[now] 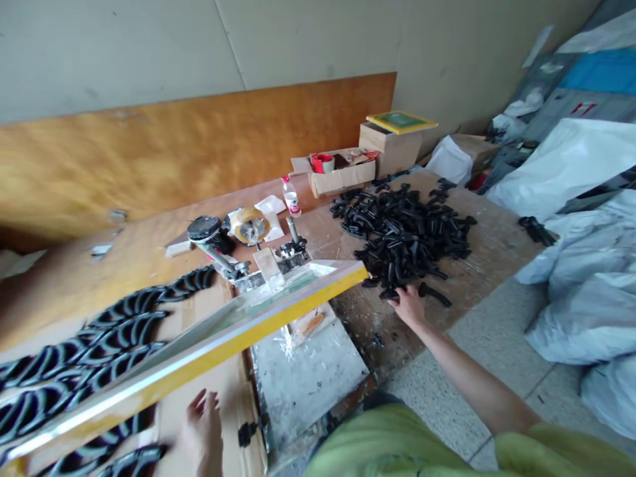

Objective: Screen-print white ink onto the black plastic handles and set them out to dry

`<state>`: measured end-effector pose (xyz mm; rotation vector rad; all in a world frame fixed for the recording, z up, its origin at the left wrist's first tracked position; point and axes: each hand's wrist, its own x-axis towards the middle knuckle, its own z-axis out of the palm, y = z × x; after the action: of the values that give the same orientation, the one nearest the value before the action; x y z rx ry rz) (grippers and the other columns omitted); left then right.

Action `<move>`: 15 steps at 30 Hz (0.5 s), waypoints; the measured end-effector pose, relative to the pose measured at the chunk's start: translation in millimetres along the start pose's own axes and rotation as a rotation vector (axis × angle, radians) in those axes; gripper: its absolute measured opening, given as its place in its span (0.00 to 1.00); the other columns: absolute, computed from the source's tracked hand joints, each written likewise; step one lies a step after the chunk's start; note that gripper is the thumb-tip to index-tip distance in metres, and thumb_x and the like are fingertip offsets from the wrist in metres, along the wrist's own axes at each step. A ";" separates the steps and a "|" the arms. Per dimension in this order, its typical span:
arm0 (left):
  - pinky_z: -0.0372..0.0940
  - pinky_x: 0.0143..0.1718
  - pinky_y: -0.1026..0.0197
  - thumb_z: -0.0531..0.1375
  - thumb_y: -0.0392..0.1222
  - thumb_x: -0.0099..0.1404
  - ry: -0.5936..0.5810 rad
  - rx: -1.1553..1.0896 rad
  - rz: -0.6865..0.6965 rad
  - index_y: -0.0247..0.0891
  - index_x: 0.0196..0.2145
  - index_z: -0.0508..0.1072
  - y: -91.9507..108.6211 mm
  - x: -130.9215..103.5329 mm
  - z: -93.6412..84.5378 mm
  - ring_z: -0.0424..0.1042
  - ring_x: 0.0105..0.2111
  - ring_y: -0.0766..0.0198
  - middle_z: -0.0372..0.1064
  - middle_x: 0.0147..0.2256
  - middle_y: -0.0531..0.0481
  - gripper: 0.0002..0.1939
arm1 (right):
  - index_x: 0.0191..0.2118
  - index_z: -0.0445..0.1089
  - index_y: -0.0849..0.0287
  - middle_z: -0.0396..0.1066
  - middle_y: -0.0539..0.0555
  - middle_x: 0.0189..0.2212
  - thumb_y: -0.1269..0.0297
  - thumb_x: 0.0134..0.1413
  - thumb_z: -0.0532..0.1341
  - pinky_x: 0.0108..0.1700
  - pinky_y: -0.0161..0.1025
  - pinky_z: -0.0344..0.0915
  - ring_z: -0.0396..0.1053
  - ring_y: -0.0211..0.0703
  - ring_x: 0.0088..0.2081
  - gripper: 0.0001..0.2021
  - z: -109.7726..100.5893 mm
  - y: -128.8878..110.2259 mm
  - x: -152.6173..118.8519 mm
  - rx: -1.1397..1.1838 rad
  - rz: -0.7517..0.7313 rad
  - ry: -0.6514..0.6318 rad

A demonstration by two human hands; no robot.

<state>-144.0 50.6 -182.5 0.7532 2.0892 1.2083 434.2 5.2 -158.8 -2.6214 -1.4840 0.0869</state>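
Note:
My right hand is at the near edge of a heap of black curved plastic handles, its fingers closed on one black handle. Another loose handle lies just beside that hand. My left hand, a little blurred, hovers over the cardboard on the left with fingers loosely apart and nothing in them. Between the hands, a yellow-edged screen printing frame is tilted up from its clamps, over a grey base plate with a small jig on it.
Rows of black curved handles cover the cardboard at left. Behind the frame stand a black tin, a tape roll and a plastic bottle. A carton sits at the back; white sacks line the right.

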 end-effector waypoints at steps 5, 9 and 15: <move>0.65 0.27 0.60 0.61 0.48 0.43 0.002 -0.105 -0.062 0.38 0.34 0.68 13.9 -32.9 6.1 0.69 0.26 0.64 0.67 0.27 0.54 0.19 | 0.43 0.73 0.56 0.66 0.61 0.46 0.60 0.57 0.61 0.51 0.47 0.57 0.60 0.54 0.51 0.10 0.2 -26.8 0.3 -0.030 -0.177 -0.033; 0.64 0.29 0.62 0.63 0.49 0.43 0.036 -0.174 -0.060 0.37 0.36 0.70 31.6 -51.6 -0.6 0.69 0.28 0.65 0.69 0.29 0.52 0.21 | 0.50 0.68 0.60 0.69 0.62 0.46 0.67 0.61 0.54 0.54 0.48 0.57 0.61 0.53 0.52 0.13 -6.9 -47.5 -5.1 0.118 -0.377 -0.023; 0.65 0.33 0.62 0.63 0.53 0.49 -0.042 -0.233 0.081 0.36 0.42 0.71 84.1 -74.3 3.7 0.71 0.32 0.65 0.71 0.34 0.50 0.25 | 0.56 0.66 0.56 0.68 0.58 0.49 0.70 0.63 0.50 0.55 0.46 0.57 0.63 0.49 0.51 0.19 -38.2 -149.6 -14.5 0.385 -0.856 -0.109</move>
<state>-78.0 34.6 -93.1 0.7533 1.8589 1.4379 303.9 65.7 -100.3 -1.5534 -2.2135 0.3787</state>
